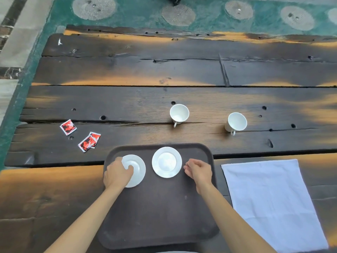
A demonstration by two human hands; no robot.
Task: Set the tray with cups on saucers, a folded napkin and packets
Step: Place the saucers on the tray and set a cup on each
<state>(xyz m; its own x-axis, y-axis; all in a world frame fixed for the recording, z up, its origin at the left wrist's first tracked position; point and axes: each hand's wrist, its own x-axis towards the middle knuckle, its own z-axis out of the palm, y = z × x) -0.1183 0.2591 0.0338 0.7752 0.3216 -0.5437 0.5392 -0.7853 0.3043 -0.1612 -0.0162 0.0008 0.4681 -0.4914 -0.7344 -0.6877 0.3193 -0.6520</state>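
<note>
A dark brown tray (160, 207) lies on the wooden table in front of me. Two white saucers rest on its far half. My left hand (116, 174) grips the left saucer (136, 169), thumb on top. The right saucer (166, 162) lies free, and my right hand (198, 171) hovers just to its right with fingers loosely curled, holding nothing. Two white cups stand on the table beyond the tray: one (179, 114) in the middle, one (236, 123) further right. Red packets (68, 127) (89, 141) lie to the left. A white napkin (271, 201) lies unfolded at the right.
The table (127, 70) is dark, cracked planks with holes and gaps. Its left edge drops to a green floor (16, 99) with round patterned mats beyond the far edge.
</note>
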